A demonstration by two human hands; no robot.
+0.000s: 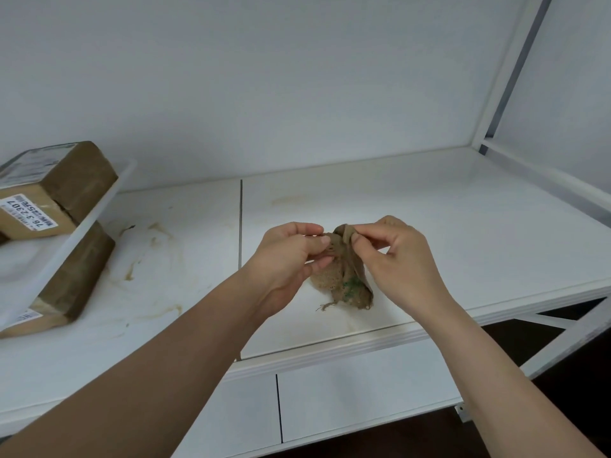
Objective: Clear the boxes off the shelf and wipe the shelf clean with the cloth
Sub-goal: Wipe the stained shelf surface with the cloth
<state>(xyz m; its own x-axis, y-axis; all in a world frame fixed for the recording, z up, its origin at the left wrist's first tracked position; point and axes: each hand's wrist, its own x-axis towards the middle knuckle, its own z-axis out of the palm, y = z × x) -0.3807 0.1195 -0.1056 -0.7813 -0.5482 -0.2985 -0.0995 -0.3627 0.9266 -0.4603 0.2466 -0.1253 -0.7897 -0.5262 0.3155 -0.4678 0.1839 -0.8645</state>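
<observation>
Cloth (344,285): tan-brown open weave with one green blotch low on its face and a frayed thread of the same brown at the bottom edge. Shelf (429,233): white, marked with yellowish-brown smears and streaks, heaviest on the left panel. Boxes (59,190): brown cardboard under glossy brown tape, bearing white labels with black print; tray (79,233) under the top box: translucent white.

From my remote seat I see two bare forearms — no sleeves, no gloves, no watch or bands. The left hand (284,259) and right hand (401,259) carry no rings; the fingers (319,241) show short, unpainted nails — nothing else worn.
</observation>
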